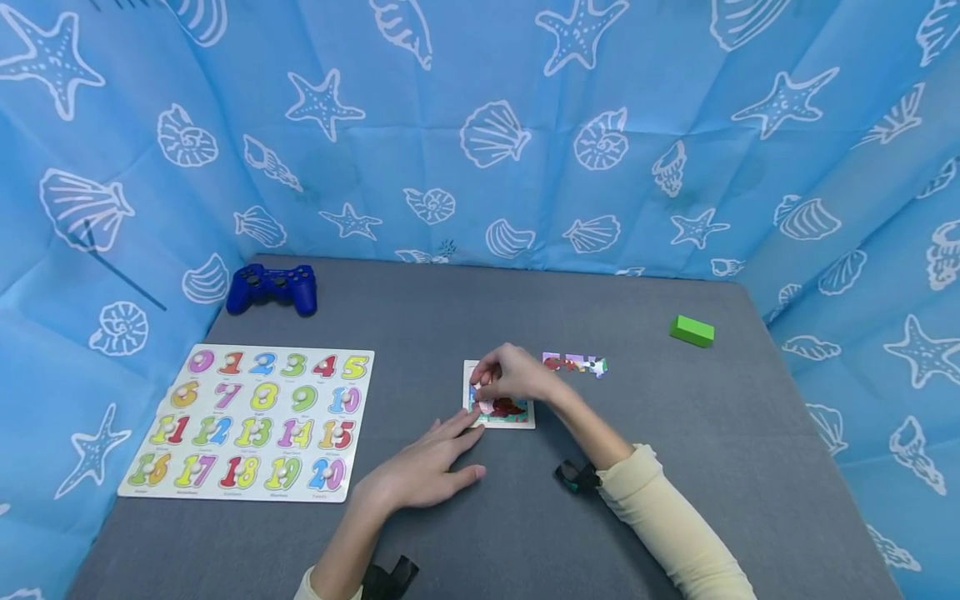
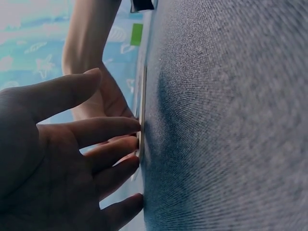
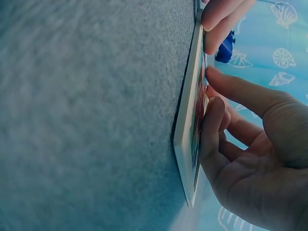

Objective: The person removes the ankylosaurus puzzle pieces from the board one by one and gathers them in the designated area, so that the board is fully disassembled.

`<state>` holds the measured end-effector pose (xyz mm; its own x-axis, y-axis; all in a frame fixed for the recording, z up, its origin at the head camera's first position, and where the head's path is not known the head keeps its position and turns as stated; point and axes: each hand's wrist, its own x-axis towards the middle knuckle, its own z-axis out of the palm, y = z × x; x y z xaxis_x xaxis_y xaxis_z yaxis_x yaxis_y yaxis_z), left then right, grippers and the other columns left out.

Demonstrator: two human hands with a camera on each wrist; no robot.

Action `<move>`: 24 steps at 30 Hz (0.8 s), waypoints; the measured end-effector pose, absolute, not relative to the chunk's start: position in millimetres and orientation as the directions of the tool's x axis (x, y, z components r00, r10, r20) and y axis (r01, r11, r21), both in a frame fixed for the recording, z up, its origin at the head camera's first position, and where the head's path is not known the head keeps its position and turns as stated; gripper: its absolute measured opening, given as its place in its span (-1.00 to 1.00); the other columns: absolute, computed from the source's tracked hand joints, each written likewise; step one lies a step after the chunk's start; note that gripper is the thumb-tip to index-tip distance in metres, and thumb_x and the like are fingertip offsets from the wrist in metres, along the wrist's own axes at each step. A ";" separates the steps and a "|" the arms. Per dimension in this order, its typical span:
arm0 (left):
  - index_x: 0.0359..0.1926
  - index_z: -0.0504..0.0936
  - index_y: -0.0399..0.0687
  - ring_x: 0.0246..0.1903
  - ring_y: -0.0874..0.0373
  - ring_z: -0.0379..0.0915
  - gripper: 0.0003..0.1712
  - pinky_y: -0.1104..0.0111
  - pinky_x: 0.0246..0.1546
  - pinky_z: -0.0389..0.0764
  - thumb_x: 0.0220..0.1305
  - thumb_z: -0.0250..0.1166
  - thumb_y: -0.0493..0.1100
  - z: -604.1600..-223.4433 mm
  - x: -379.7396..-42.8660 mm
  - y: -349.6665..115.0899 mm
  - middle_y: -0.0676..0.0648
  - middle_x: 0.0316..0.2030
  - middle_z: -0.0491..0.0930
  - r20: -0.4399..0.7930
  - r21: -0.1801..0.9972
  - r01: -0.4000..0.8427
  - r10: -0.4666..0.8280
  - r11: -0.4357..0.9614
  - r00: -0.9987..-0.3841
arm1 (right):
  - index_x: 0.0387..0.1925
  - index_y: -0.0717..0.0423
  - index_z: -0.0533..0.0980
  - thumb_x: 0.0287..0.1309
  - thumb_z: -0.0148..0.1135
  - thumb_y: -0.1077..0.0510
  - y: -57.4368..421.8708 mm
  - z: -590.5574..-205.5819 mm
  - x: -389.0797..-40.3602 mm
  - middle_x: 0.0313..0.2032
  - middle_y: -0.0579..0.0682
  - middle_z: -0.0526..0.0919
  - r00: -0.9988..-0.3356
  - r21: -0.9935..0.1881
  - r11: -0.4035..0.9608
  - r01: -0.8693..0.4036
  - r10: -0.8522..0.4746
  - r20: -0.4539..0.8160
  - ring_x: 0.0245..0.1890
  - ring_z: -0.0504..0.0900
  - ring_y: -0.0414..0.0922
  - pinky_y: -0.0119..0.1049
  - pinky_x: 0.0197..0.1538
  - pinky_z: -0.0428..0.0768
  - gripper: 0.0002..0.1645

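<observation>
A small jigsaw puzzle board with a pale rim lies flat on the grey table. My right hand is over its upper left part, fingers bent down and thumb close to them, pinching a puzzle piece mostly hidden under the fingertips. In the right wrist view the thumb and fingers of that hand meet the picture side of the board. With fingers extended, my left hand rests its fingertips at the board's lower left edge. Several loose puzzle pieces lie in a row right of the board.
To the left lies a white number board with coloured numerals from 0 to 20. A blue game controller is at the back left, a green block at the back right. A blue shell-patterned curtain encloses the table's back and sides.
</observation>
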<state>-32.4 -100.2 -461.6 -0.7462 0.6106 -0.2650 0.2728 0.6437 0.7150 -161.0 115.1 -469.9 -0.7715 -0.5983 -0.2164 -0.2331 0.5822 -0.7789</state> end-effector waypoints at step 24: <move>0.67 0.29 -0.15 0.79 -0.07 -0.18 -0.26 -0.19 0.76 -0.10 0.67 0.19 0.06 -463.0 -35.5 -101.1 -0.12 0.77 -0.01 -0.282 0.757 0.215 0.605 0.617 -0.745 | -0.13 0.20 0.68 0.38 0.43 0.28 122.2 -464.1 -152.2 -0.32 0.04 0.75 -0.747 -0.839 0.475 -0.264 -0.651 -0.134 -0.36 0.64 -0.24 -0.44 -0.25 0.62 -0.91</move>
